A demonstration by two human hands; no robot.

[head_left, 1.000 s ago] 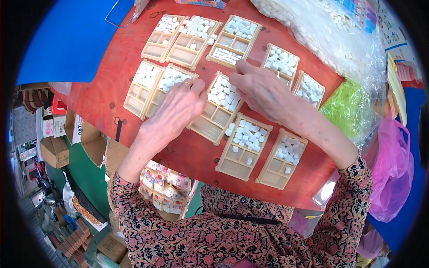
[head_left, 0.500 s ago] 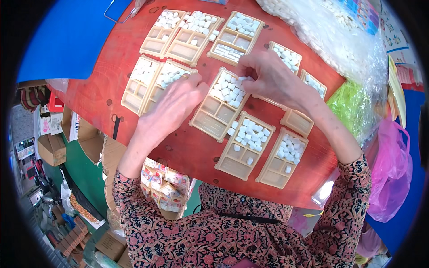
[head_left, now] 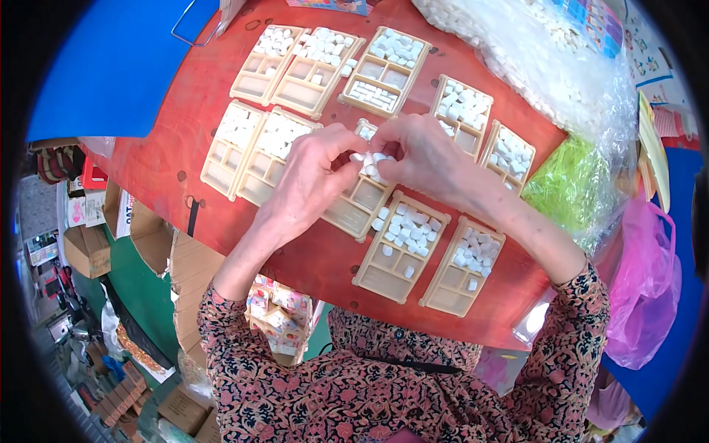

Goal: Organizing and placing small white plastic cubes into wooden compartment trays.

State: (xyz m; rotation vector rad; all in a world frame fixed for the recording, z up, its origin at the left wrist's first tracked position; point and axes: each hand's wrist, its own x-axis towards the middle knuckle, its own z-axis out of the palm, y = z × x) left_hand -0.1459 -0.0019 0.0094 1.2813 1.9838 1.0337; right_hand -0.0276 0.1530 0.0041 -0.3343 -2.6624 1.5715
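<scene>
My left hand (head_left: 314, 177) and my right hand (head_left: 421, 159) meet over the middle tray (head_left: 343, 220), a beige compartmented one. Small white blocks (head_left: 368, 160) show between the fingertips of both hands, and each hand is closed in a pinch on some. Loose white blocks lie in that tray's far compartment, partly covered by my hands. Just beyond, another beige tray (head_left: 399, 77) has white blocks in tidy rows in its near compartment. Two trays nearer me, one in the centre (head_left: 380, 277) and one to its right (head_left: 447, 295), hold heaps of the same blocks.
Several similar trays (head_left: 221, 164) stand on the red table (head_left: 166, 159) at left and right. A large clear bag of white blocks (head_left: 509, 37) lies at the far right, beside green plastic (head_left: 565, 173). A pink bag (head_left: 642, 280) hangs at the right edge.
My hands have come together over the middle tray, the left moving right and the right moving left and down. White blocks now show between their fingertips.
</scene>
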